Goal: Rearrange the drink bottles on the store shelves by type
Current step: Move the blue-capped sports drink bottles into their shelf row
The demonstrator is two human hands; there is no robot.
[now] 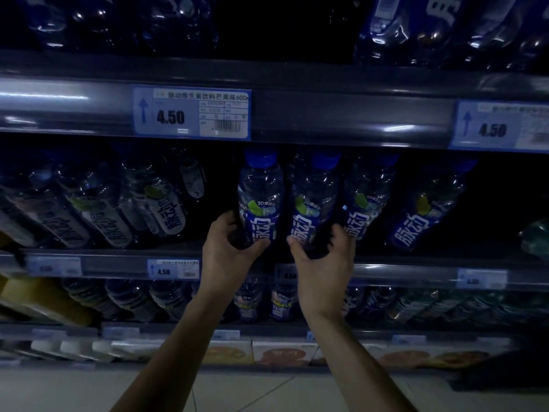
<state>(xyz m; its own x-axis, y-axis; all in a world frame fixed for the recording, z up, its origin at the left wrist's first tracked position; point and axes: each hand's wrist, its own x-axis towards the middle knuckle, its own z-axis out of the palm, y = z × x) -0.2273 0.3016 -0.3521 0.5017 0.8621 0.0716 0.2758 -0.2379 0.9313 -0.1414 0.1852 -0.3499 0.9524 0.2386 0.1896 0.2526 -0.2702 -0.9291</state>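
Two blue-capped drink bottles with blue labels stand side by side on the middle shelf. My left hand grips the base of the left bottle. Around the base of the bottle to its right my right hand is wrapped. Two more blue-label bottles stand further right. White-label bottles of the same shape fill the left part of that shelf. Both bottle bottoms are hidden by my fingers.
The shelf above carries more bottles and a 4.50 price tag on its rail. Lower shelves hold further bottles and flat boxes. A dark gap lies at the right end of the middle shelf. The lighting is dim.
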